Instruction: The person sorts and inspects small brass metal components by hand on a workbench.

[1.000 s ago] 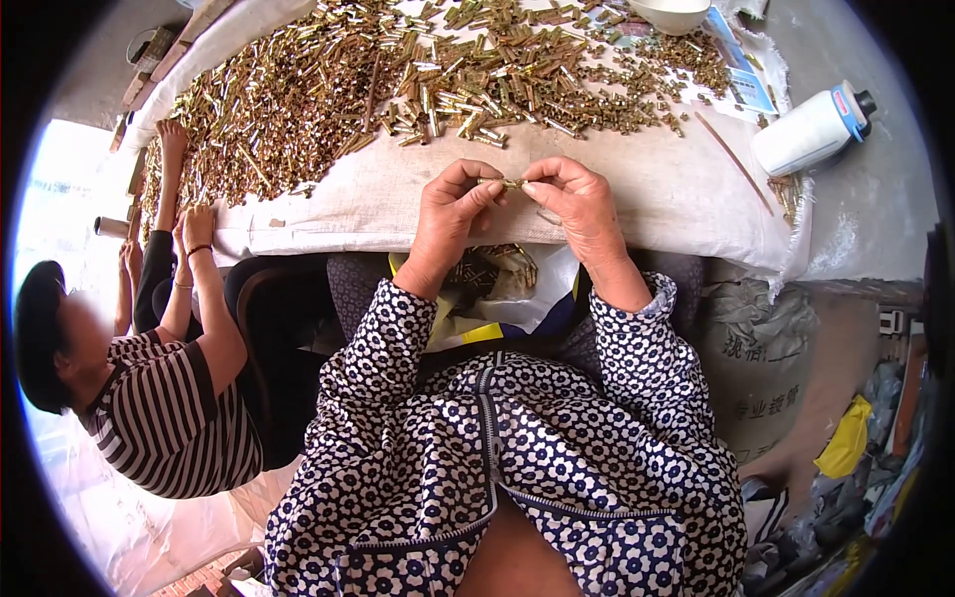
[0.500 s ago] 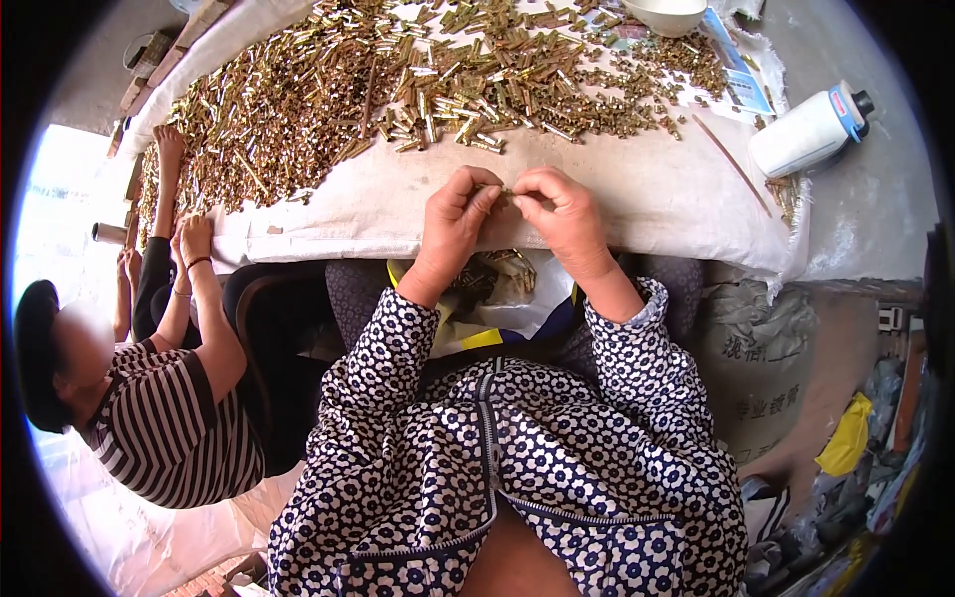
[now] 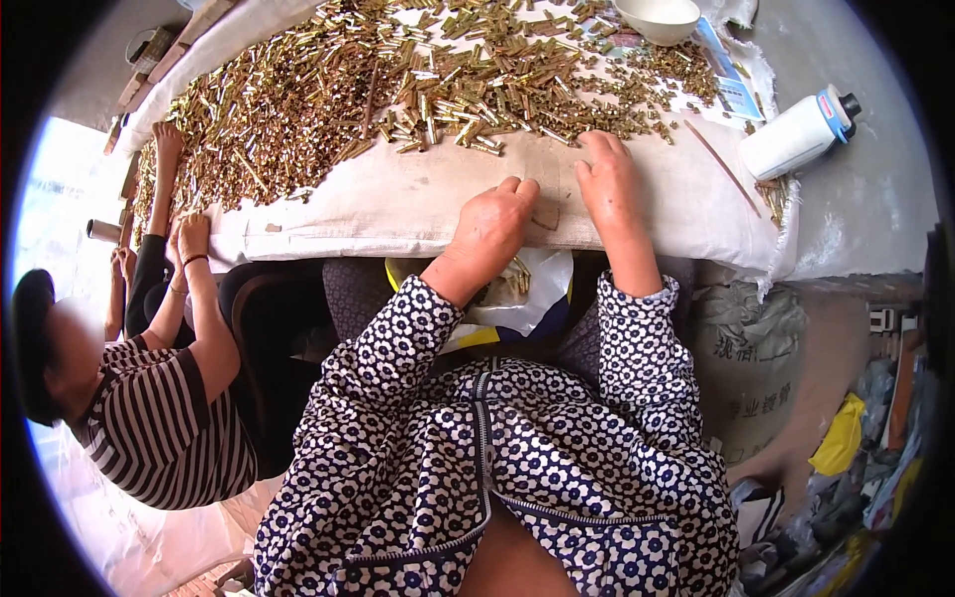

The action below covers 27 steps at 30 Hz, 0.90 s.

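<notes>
My left hand (image 3: 497, 227) is over the near part of the cloth-covered table, its back turned up and its fingers curled closed. Whatever it may hold is hidden under the fingers. Farther forward and to the right, my right hand (image 3: 609, 184) reaches to the near edge of the small brass-coloured fittings (image 3: 637, 117), thumb and forefinger apart. Long brass-coloured tubes (image 3: 468, 117) lie loose just left of its fingertips. Below my left wrist, an open plastic bag (image 3: 542, 298) at my lap holds several similar tubes.
A large heap of brass parts (image 3: 269, 129) covers the table's left side. At the right are a thin stick (image 3: 721, 167), a white bottle (image 3: 791, 139) and a white bowl (image 3: 659, 18). Another person in a striped shirt (image 3: 164, 423) works at the left edge.
My hands were together, fingertips meeting over a small piece. They have parted: the right went forward and right to the fittings, the left shifted slightly right and turned its back up.
</notes>
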Each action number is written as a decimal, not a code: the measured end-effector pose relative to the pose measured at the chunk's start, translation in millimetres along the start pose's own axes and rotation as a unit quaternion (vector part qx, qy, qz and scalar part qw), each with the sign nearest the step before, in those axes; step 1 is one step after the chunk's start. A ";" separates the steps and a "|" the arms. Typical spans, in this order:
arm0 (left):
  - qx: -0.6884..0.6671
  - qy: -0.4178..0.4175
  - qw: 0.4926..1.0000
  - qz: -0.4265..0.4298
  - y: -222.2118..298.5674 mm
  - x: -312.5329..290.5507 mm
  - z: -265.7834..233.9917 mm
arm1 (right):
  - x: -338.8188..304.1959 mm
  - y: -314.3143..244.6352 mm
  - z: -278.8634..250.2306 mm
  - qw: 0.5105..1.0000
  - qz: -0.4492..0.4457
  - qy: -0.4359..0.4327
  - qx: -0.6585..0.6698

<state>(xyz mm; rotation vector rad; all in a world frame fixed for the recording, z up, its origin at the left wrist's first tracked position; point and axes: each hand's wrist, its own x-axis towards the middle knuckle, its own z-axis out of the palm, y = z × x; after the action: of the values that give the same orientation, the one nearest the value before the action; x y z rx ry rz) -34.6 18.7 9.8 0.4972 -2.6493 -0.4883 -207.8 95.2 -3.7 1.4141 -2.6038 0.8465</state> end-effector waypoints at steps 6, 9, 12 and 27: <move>-0.240 0.055 0.964 -0.100 -23.1 -17.7 2.0 | 2.3 -14.0 14.7 0.995 -0.062 -0.021 -0.071; -0.457 0.124 0.856 -0.207 -24.3 -8.1 -14.3 | -0.6 -13.6 15.2 0.994 -0.071 -0.004 -0.087; -0.207 0.154 0.962 -0.086 -44.1 9.4 -18.7 | -3.4 -16.6 10.9 0.994 -0.084 0.021 -0.065; -0.443 0.059 0.863 -0.235 -45.4 4.5 -27.8 | -25.5 -24.7 14.2 0.952 -0.012 0.012 0.305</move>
<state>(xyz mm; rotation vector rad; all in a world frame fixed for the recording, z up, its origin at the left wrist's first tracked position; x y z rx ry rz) -14.0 -30.1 16.8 0.8039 -1.8552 -1.6407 -170.7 96.9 -12.7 1.5184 -2.3951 1.7582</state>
